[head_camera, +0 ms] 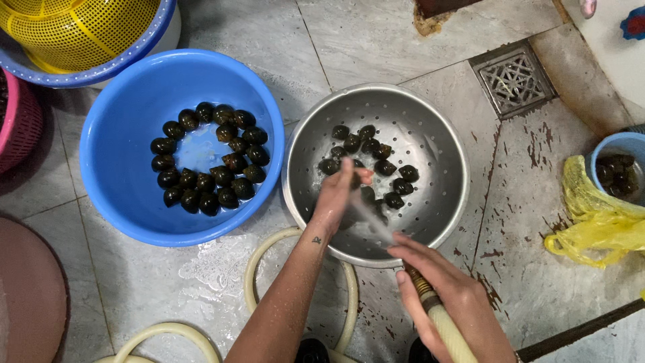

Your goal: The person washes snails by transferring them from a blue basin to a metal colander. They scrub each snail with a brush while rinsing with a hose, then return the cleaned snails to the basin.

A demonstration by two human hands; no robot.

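Nearest the camera, the person's right hand wraps its fingers around the brass-tipped end of a pale cream rubber hose, thumb pressed near the nozzle so that a thin jet of water shoots forward. The hose loops away over the wet grey tiled floor. Just beyond, the left hand reaches into the round perforated steel colander, fingers pinched together on what looks like one dark snail held in the stream, though blur hides the grip. More dark round snails lie loose in the colander's bottom. To the left, touching the colander's rim, a blue plastic basin holds a bigger batch of snails in shallow water. Farther off sit a yellow slotted basket, a square metal floor drain and a crumpled yellow plastic bag. The jet could knock a wet, slippery shell from the fingertips, or splash snails out toward the drain.
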